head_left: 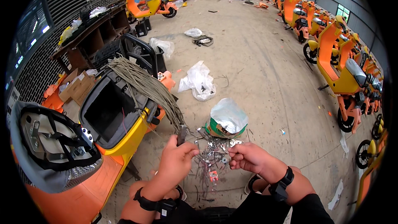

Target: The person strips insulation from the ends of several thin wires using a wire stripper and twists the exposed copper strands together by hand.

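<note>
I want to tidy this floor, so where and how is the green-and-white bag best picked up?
Probably by the thin upper rim of the bag, coming from above: it stands with its mouth flared open, offering a pale edge to pinch, while scraps litter the floor on its near side. Its weight can't be told.

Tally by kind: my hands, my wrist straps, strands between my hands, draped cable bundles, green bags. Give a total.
Left hand and right hand: 2
Black wrist straps: 2
Thin strand: 1
Draped cable bundle: 1
Green bag: 1
Total: 7
</note>
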A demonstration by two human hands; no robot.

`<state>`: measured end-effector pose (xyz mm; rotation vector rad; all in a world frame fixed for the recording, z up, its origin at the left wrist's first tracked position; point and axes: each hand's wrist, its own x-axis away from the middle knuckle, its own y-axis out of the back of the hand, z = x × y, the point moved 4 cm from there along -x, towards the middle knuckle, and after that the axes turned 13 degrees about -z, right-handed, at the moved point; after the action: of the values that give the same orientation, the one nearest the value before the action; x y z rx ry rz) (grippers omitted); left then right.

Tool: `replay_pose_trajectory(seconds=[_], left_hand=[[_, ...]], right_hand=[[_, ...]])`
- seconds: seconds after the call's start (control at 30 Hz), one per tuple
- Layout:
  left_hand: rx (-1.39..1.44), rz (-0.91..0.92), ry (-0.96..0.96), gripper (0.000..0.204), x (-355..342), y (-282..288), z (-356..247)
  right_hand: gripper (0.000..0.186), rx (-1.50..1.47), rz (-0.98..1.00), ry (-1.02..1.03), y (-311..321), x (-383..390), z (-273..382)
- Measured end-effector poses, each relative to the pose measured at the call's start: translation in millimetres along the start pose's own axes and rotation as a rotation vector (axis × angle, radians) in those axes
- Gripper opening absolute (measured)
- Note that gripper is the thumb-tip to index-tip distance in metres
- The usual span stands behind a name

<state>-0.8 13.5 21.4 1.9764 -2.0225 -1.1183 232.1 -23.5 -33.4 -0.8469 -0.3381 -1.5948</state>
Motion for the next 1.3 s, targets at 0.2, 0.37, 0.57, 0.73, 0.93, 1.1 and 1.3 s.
replay_pose_trajectory(seconds=[0.2,0.37,0.57,0.73,0.93,1.1,1.3], left_hand=[[-0.088,-0.12,-0.184,0.012,-4,-1,-23],[0.051,-0.023,0.126,0.007,-10,-8,21],[0.431,0.224,0.671,0.011,-5,-11,29],[0.441,0.255,0.692,0.012,-4,-12,30],[0.481,0.298,0.704,0.014,-3,-12,27],[0.497,0.311,0.714,0.014,-3,-12,27],[0.437,0.282,0.654,0.013,-4,-9,23]], right_hand=[[0.023,-0.125,0.156,-0.178,11,-19,-5],[0.068,0.793,-0.225,0.926,-1,12,27],[0.098,1.13,-0.408,1.666,-16,48,36],[0.093,1.099,-0.389,1.677,-14,46,43],[0.049,1.213,-0.373,1.821,-16,45,44],[0.024,1.059,-0.294,1.816,-11,42,46],[0.011,0.782,-0.239,1.333,-5,30,39]])
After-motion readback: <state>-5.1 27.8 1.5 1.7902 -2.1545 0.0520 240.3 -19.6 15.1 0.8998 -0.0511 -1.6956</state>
